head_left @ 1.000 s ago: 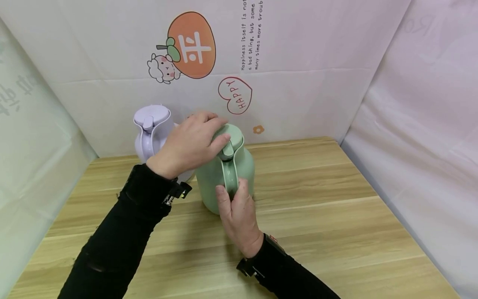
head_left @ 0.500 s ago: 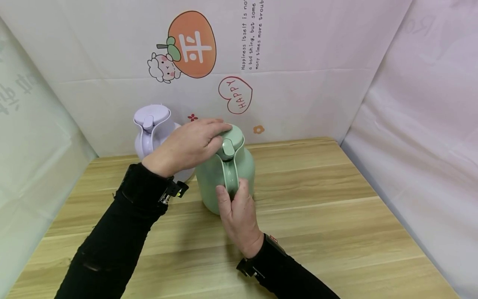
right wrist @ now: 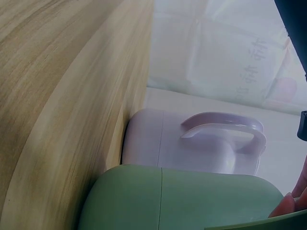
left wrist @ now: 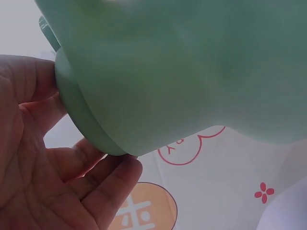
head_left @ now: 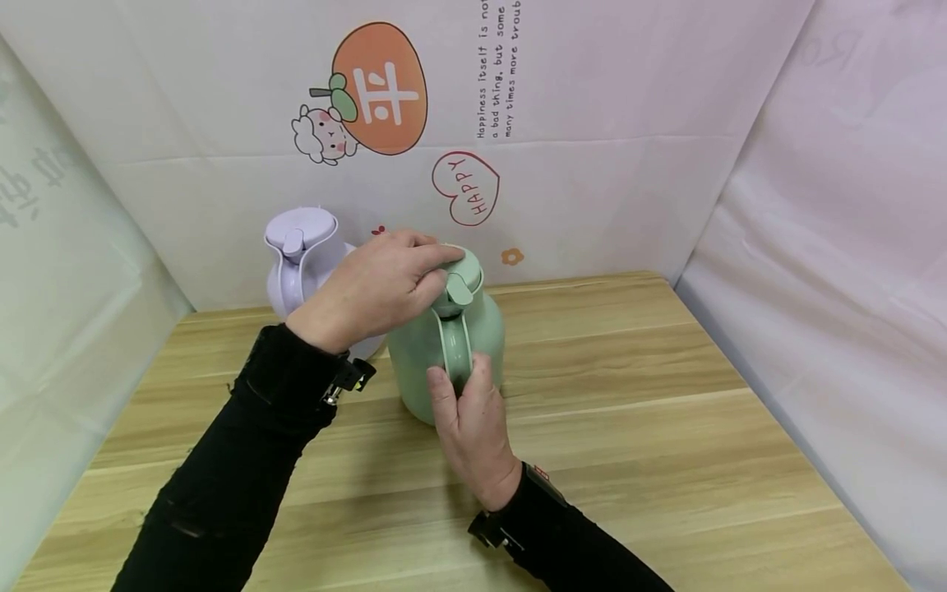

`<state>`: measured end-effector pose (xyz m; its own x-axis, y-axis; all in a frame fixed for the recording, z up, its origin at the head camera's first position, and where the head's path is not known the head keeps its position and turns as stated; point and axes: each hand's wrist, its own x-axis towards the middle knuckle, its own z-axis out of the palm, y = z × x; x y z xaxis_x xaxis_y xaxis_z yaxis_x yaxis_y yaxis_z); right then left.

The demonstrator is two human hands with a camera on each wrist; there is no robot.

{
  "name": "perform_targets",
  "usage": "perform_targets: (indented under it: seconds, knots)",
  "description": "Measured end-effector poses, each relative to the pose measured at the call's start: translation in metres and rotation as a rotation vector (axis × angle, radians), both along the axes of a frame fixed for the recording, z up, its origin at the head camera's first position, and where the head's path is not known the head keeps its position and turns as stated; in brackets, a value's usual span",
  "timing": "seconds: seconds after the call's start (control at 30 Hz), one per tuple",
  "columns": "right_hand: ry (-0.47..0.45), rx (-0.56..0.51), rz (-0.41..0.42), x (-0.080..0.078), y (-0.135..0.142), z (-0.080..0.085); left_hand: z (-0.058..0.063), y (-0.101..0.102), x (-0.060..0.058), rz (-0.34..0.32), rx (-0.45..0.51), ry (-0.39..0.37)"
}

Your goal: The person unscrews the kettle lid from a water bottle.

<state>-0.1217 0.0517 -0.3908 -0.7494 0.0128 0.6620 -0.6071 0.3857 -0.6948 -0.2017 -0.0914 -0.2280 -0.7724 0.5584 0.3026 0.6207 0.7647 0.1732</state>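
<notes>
We hold the green jug [head_left: 414, 370] upright on the bench [head_left: 629, 427], left hand [head_left: 381, 279] half closed, gripping its lid [head_left: 469, 267], right hand [head_left: 477, 436] curled round its handle [head_left: 456, 345]; a purple jug [head_left: 314, 261] stands left of it.

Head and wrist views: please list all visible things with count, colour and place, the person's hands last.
Green jug: one, green, on table
Lilac jug: one, lilac, left of green jug
Table: one, light wood, under jugs
Sheets: three, whitish, behind and beside table
Fruit print: one, orange, back sheet
Lamb print: one, white, beside fruit
Heart print: one, red, back sheet
Flower prints: two, red and orange, back sheet
Text: three lines, black, back sheet
Faint lettering: several, grey, side sheets
Sleeves: two, black, forearms
Wrist devices: two, black, one per wrist
Left hand: one, holding the green lid
Right hand: one, gripping the green handle
</notes>
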Motion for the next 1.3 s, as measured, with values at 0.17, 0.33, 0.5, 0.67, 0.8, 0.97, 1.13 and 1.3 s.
perform_targets:
  seconds: [0.17, 0.33, 0.5, 0.67, 0.8, 0.97, 1.13, 1.3]
  knots:
    - [0.000, 0.002, -0.003, 0.000, 0.000, 0.000, -0.002, 0.000, 0.000, 0.002, 0.021, 0.033]
    - [0.003, 0.006, 0.009, 0.000, 0.000, 0.000, -0.002, 0.002, 0.000, 0.001, 0.035, 0.076]
    - [0.004, 0.007, 0.009, 0.000, 0.000, 0.000, -0.003, 0.003, 0.000, 0.011, 0.038, 0.096]
    - [0.000, 0.008, 0.011, 0.000, 0.000, 0.000, -0.005, 0.004, 0.001, 0.039, 0.028, 0.117]
    - [-0.003, 0.007, 0.007, -0.001, 0.000, 0.000, -0.006, 0.007, 0.001, 0.058, 0.015, 0.145]
    - [-0.008, -0.003, 0.011, -0.001, 0.000, -0.001, -0.008, 0.009, 0.002, 0.082, 0.019, 0.171]
    - [-0.017, -0.007, 0.004, 0.000, 0.000, 0.000, -0.008, 0.012, 0.004, 0.124, 0.025, 0.177]
    - [-0.015, -0.003, 0.000, 0.000, 0.000, 0.000, -0.009, 0.015, 0.005, 0.191, 0.010, 0.185]
